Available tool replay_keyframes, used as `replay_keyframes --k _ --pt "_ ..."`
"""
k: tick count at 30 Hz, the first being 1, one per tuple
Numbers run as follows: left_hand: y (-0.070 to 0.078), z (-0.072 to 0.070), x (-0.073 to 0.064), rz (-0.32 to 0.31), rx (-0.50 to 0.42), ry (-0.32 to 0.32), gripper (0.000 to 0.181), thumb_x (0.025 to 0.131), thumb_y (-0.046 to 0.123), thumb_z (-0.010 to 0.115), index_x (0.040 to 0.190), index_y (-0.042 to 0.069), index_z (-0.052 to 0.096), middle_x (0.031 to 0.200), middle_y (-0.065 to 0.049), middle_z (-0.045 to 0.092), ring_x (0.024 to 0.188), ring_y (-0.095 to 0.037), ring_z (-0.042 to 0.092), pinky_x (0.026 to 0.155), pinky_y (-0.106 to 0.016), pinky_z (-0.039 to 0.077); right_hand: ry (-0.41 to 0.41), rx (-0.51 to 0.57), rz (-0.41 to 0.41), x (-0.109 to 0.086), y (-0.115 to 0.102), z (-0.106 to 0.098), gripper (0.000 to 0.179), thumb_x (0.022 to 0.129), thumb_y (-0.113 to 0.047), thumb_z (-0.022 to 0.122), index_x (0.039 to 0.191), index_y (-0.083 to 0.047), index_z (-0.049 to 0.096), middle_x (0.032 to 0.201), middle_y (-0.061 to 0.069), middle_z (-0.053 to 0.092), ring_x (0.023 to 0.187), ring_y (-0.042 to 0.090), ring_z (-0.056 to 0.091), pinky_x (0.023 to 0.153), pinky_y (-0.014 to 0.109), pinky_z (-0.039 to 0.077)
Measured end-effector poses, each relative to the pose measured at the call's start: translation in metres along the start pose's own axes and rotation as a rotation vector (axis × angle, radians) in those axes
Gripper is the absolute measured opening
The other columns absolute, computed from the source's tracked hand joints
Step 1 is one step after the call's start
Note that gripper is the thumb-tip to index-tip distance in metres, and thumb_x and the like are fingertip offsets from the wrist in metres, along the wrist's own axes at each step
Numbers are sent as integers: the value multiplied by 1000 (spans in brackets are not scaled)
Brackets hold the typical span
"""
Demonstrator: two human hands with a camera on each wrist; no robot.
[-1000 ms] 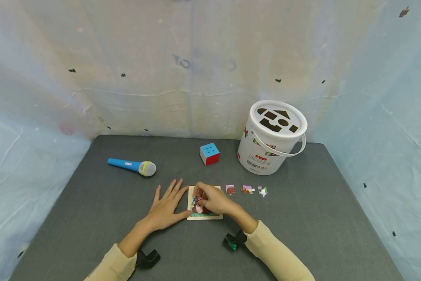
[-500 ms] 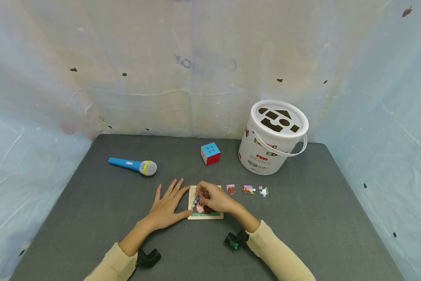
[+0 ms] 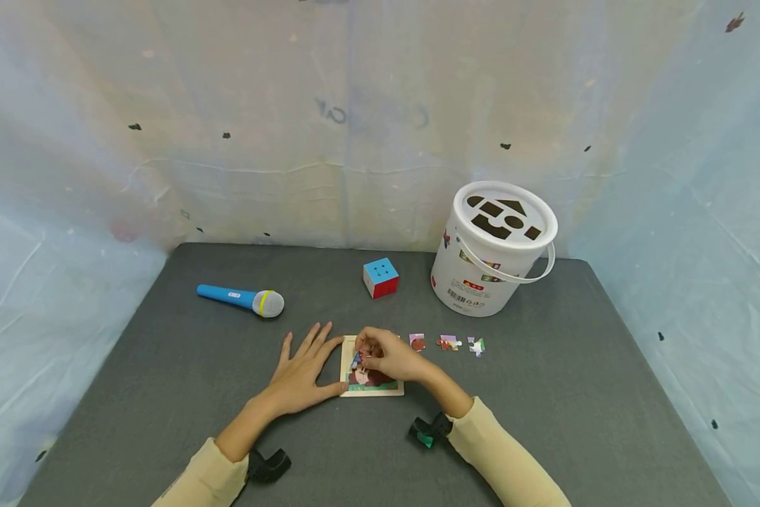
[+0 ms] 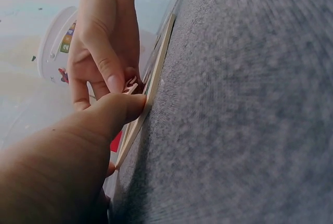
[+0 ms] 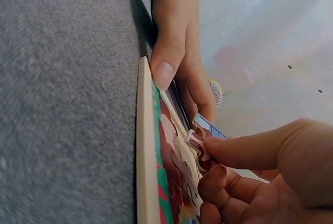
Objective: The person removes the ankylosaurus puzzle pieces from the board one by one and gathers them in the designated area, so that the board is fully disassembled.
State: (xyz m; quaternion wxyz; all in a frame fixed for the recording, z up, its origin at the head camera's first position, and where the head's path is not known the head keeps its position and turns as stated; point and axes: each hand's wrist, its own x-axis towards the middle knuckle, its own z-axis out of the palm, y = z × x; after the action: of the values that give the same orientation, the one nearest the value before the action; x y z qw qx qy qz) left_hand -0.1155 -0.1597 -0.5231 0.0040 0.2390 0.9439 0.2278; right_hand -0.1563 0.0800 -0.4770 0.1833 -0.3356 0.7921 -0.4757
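A small wooden jigsaw puzzle board (image 3: 372, 393) with a pale frame lies in the head view, its picture partly filled in brown and green. My left hand (image 3: 305, 374) rests at its left side with the fingers spread. The left thumb (image 5: 165, 73) touches the frame's near corner in the right wrist view. Over the board, my right hand (image 3: 391, 357) pinches a brown and blue puzzle piece (image 5: 195, 143) between thumb and fingers. That piece stands tilted above the picture, and the right hand hides the board's upper right part.
Three loose puzzle pieces lie in a row right of the board: one pink (image 3: 417, 342), one purple-brown (image 3: 448, 343), one white-green (image 3: 476, 346). Behind are a blue toy microphone (image 3: 240, 298), a puzzle cube (image 3: 381, 277) and a white lidded bucket (image 3: 490, 253) with its handle down.
My right fingers, with the puzzle piece, have shifted very slightly to the right over the board. The left hand keeps its place beside the frame.
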Motion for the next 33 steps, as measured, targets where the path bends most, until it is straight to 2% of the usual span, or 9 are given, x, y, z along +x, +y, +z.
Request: replay_keyframes --k 9,13,15,17,20,23,28,33 --pt "0 1 0 -1 -4 -4 92 86 72 58 156 18 35 166 -11 16 152 -33 10 111 -70 -4 -8 66 -4 -5 1 -9 11 95 8 60 105 6 61 89 18 63 75 31 62 62 24 48" --pt "0 1 1 -5 -5 -1 92 85 72 59 156 19 36 165 -11 17 152 -33 11 111 -70 -4 11 38 -1 -12 -2 -20 11 95 6 61 105 4 63 89 15 64 72 24 59 62 25 47" --pt "1 0 1 -10 -2 -2 92 85 72 59 156 19 36 165 -11 17 152 -33 11 111 -70 -4 25 17 10 -19 -13 -29 12 94 7 61 105 6 63 89 17 64 72 23 57 63 25 46" --pt "1 0 1 -13 1 -1 93 85 73 59 156 18 36 165 -11 18 152 -34 11 111 -70 -4 39 0 24 -26 -13 -36 12 93 9 61 105 9 62 88 20 62 72 24 54 62 24 44" --pt "0 -1 1 -8 5 3 93 85 73 59 156 18 36 165 -12 18 152 -34 11 111 -70 -4 58 -11 43 -38 -7 -45 13 92 12 60 105 12 61 87 23 61 73 27 53 61 24 42" --pt "0 0 1 -1 2 5 93 85 73 59 156 18 35 165 -12 17 152 -34 11 111 -70 -4 69 -23 57 -50 10 -52 12 93 11 61 105 9 62 86 19 62 74 24 56 61 25 44" --pt "-1 0 1 -3 1 4 94 85 74 58 157 18 35 166 -11 17 152 -34 10 111 -70 -5 63 -31 52 -68 13 -62 12 93 8 63 104 7 62 86 14 62 74 20 58 62 25 47" --pt "-2 1 1 -8 0 -2 95 85 75 58 157 18 34 166 -11 16 152 -34 10 111 -69 -6 41 -35 48 -77 16 -66 11 92 8 63 104 7 63 88 13 62 74 18 55 64 26 47"
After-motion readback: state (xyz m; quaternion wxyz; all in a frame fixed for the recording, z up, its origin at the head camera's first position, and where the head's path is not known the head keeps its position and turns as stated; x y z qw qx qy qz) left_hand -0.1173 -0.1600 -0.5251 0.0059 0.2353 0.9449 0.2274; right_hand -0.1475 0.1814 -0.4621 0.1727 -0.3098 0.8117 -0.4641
